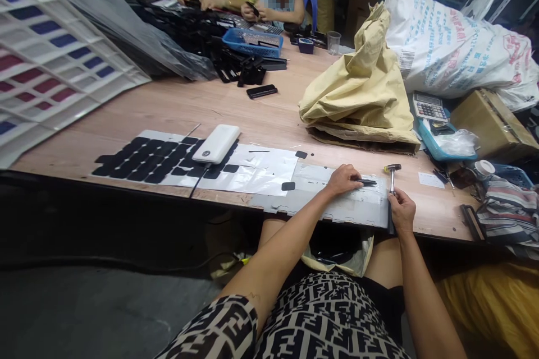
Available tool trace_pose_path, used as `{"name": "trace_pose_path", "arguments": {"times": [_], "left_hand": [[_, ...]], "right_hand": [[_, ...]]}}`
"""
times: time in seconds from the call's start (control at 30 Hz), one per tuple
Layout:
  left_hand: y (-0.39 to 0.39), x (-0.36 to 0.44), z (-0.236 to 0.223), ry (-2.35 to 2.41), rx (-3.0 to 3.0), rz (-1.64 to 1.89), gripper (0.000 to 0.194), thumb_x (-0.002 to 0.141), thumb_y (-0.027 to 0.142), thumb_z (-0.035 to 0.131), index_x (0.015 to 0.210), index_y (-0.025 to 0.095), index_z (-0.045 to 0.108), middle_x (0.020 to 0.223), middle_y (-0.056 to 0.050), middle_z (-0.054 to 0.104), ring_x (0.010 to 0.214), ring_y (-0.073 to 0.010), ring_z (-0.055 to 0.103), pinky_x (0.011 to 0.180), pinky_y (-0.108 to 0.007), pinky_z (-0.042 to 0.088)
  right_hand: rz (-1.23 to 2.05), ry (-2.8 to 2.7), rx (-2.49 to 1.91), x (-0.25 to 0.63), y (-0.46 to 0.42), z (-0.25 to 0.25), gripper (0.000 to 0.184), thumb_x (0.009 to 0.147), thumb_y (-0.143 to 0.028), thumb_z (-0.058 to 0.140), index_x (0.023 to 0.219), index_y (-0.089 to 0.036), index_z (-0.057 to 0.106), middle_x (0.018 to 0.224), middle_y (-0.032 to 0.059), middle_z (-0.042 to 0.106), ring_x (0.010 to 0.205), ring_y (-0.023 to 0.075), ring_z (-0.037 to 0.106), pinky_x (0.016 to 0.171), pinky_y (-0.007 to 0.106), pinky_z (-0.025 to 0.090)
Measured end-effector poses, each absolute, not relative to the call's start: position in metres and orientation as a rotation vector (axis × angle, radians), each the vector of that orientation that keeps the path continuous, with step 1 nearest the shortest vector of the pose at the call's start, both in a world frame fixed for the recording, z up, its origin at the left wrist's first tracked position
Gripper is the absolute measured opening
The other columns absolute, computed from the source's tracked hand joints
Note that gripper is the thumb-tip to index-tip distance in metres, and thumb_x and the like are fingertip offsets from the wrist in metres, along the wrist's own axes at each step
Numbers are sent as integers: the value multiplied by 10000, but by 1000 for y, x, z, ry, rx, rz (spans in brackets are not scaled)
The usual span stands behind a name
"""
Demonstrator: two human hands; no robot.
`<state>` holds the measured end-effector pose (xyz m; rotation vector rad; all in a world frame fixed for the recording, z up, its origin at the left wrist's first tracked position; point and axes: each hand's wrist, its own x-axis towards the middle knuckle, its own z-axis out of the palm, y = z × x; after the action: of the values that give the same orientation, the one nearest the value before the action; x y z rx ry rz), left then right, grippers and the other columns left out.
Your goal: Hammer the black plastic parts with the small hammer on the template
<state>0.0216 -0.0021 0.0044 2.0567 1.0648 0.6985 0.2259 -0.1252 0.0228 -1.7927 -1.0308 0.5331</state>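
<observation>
My left hand (343, 179) rests on a grey metal plate (337, 207) at the table's front edge, fingers closed on a thin black strip (367, 182) that it presses flat. My right hand (402, 210) grips the handle of a small hammer (393, 171), whose black and yellow head stands just right of the strip. White backing sheets with black adhesive pads (147, 160) lie to the left, with a white power bank (217, 143) on top.
A crumpled tan bag (362, 90) and a big white sack (446, 45) fill the right. A calculator (429, 106), blue trays and a cardboard box (492, 123) sit nearby. Two other people work at the far end by a blue basket (252, 42) and black parts.
</observation>
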Motion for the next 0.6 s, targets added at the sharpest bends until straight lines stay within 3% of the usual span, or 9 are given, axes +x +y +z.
{"name": "trace_pose_path", "arguments": {"times": [0.37,0.5,0.6], "left_hand": [[-92,-44,6,799,2221,624,195,655,327,855,837,295,791,1362,-44,548,1290,-295,442,1111,-444,363],[-120,-57,8,896,2261,628,258,664,318,841,914,295,779,1397,-60,524,1303,-312,424,1111,-464,360],[-107,-45,17,896,2247,655,366,695,366,818,1045,290,743,1315,-67,580,1227,-283,486,1074,-438,397]], "right_hand": [[482,-1069,-1819,222,-128,24,524,733,-442,629,1095,-82,750,694,-8,534,589,111,430,585,237,398],[479,-1059,-1824,221,-128,24,537,725,-443,625,1106,-86,749,692,-9,532,584,110,423,586,239,401],[487,-1040,-1813,220,-128,23,538,727,-441,624,1118,-92,745,695,-11,529,584,108,413,575,235,396]]}}
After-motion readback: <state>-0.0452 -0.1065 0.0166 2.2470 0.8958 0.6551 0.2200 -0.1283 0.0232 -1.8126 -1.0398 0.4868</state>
